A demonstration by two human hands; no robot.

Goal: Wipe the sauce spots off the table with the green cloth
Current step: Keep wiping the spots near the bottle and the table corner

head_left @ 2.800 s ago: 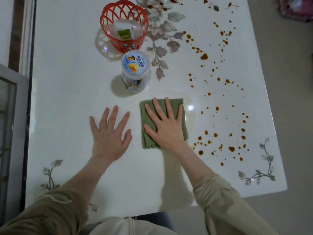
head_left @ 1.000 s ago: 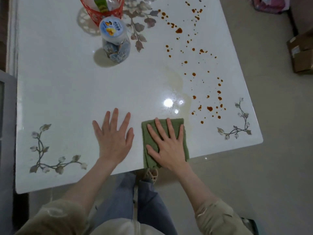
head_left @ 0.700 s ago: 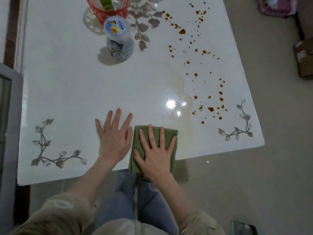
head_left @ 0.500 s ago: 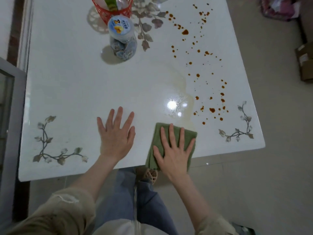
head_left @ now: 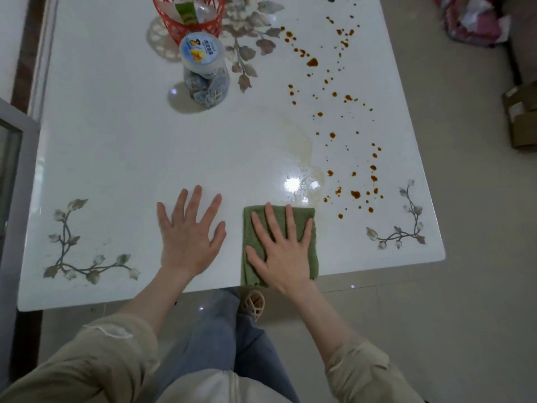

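Note:
A folded green cloth (head_left: 311, 228) lies flat at the near edge of the white table (head_left: 116, 146). My right hand (head_left: 280, 251) presses on it with fingers spread. My left hand (head_left: 189, 231) rests flat on the bare table just left of the cloth. Brown sauce spots (head_left: 354, 194) scatter over the table's right side, from the far edge down to just right of the cloth. A faint yellowish smear (head_left: 302, 144) marks the wiped strip beyond the cloth.
A clear jar with a blue lid (head_left: 203, 74) stands at the far middle, with a red basket (head_left: 189, 16) behind it. The table's near edge runs under my wrists. A cardboard box (head_left: 523, 117) and a bag (head_left: 470, 21) lie on the floor to the right.
My right hand has slid the cloth along the near edge, first left against my left hand, then right, and it now lies square again. My left hand stayed put.

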